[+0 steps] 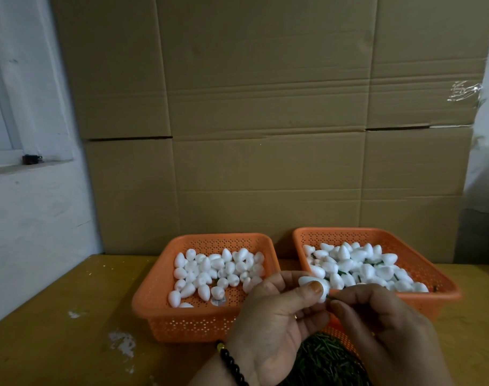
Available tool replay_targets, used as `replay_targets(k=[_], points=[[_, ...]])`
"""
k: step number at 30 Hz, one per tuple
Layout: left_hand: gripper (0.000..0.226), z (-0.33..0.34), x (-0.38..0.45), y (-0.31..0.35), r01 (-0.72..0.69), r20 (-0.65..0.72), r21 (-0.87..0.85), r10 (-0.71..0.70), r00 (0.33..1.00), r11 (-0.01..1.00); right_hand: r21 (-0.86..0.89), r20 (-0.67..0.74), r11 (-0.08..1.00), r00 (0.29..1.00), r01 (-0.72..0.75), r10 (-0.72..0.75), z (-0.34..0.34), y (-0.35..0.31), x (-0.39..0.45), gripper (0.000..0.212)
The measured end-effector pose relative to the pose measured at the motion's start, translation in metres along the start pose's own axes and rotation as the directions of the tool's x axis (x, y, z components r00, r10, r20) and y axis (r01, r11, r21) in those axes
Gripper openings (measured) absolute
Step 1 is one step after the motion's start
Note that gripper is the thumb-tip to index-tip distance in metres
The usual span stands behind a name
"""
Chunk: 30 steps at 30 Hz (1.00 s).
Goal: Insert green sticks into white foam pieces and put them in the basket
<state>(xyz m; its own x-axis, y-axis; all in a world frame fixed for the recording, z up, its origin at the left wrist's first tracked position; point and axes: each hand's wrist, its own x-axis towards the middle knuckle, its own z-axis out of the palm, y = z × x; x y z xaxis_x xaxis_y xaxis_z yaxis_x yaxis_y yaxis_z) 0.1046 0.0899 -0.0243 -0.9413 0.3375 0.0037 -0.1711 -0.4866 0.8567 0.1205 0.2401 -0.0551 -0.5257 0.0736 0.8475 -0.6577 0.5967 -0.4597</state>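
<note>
My left hand [276,316] pinches a white foam piece [311,282] between thumb and fingers, just in front of the two baskets. My right hand [377,324] pinches a thin green stick [329,298] whose tip meets the foam piece's lower right side. The left orange basket [165,310] holds several bare foam pieces [215,271]. The right orange basket [421,260] holds several foam pieces with green sticks [357,268] in them. A heap of green sticks [321,360] lies under my hands in a third orange container, mostly hidden.
A yellow table [70,344] with white paint chips carries everything. Behind the baskets stands a wall of cardboard boxes [265,135]. At the left is a white wall with a window sill [29,162]. A dark bead bracelet [232,363] circles my left wrist.
</note>
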Motion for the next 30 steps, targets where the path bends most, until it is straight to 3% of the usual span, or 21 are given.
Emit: replay_targets(k=[6, 23, 25, 28, 30], points=[[0.032, -0.0015, 0.0005, -0.0015, 0.050, 0.024, -0.036, -0.049, 0.998, 0.998, -0.035, 0.003, 0.999, 1.000, 0.017, -0.017, -0.0015, 0.0017, 0.0002, 0.014], [0.035, -0.0021, 0.0024, -0.0021, 0.028, 0.036, -0.030, -0.027, 0.999, 0.999, -0.024, 0.069, 0.998, 0.996, -0.054, 0.056, -0.0040, 0.0003, 0.0011, 0.008], [0.035, -0.0022, 0.0027, -0.0020, 0.030, 0.037, -0.049, -0.029, 0.999, 0.998, 0.020, 0.090, 0.995, 0.992, -0.095, 0.093, -0.0036, 0.0002, 0.0001, 0.015], [0.040, -0.0017, 0.0026, -0.0017, 0.038, 0.032, -0.085, -0.035, 0.999, 0.996, 0.101, 0.138, 0.982, 0.980, -0.157, 0.143, -0.0027, 0.0048, -0.0029, 0.050], [0.043, -0.0016, 0.0030, -0.0013, 0.046, 0.012, -0.096, -0.045, 0.999, 0.994, 0.096, 0.159, 0.982, 0.976, -0.163, 0.147, -0.0024, 0.0075, -0.0040, 0.062]])
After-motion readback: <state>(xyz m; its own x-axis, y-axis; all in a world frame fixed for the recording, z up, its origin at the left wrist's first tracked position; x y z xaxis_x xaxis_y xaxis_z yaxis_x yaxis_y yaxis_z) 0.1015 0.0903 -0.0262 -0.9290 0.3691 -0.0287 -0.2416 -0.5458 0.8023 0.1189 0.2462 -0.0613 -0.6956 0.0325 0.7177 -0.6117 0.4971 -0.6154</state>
